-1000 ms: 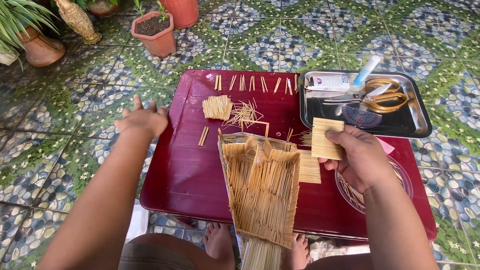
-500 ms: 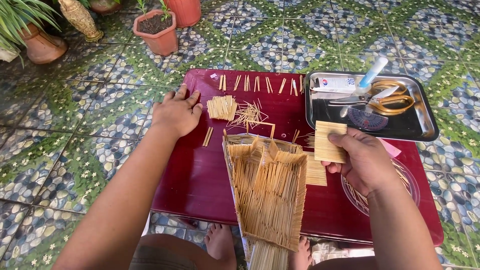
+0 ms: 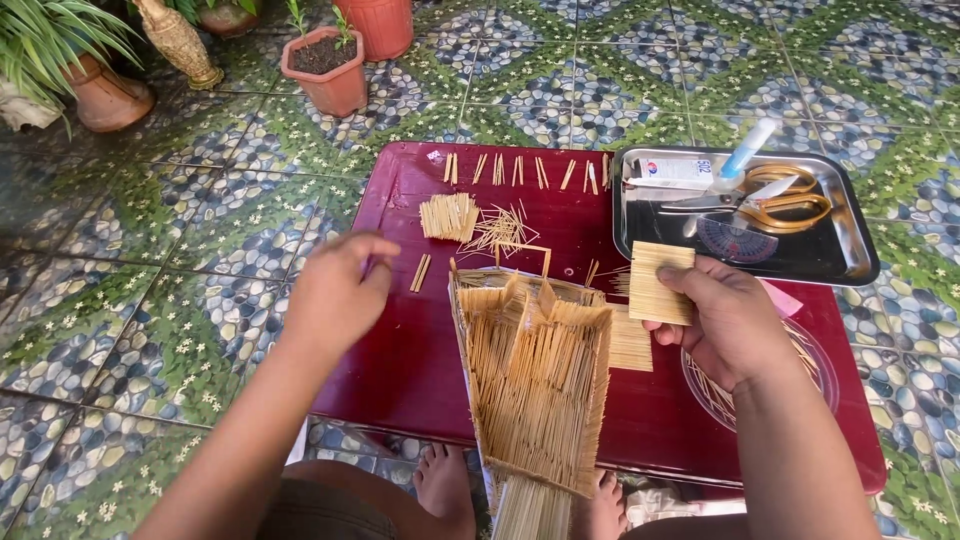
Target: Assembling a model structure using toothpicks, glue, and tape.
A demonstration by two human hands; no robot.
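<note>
A long boat-shaped model (image 3: 532,390) made of thin wooden sticks lies on the dark red low table (image 3: 420,370), pointing toward me. My right hand (image 3: 730,325) grips a small flat panel of glued sticks (image 3: 657,282) just right of the model. My left hand (image 3: 335,295) hovers over the table's left part with fingers curled together, close to a pair of short sticks (image 3: 420,272); nothing shows in it. A second flat stick panel (image 3: 629,338) lies beside the model.
A metal tray (image 3: 850,250) at the back right carries scissors (image 3: 770,198), a glue tube and a protractor. Stick bundles (image 3: 449,216) and loose stick pairs lie along the table's far side. Terracotta plant pots (image 3: 326,68) stand on the tiled floor. My bare feet show under the table.
My left hand has pulled back from the far left of the table toward me and curled its fingers. My right hand with the stick panel has hardly moved.
</note>
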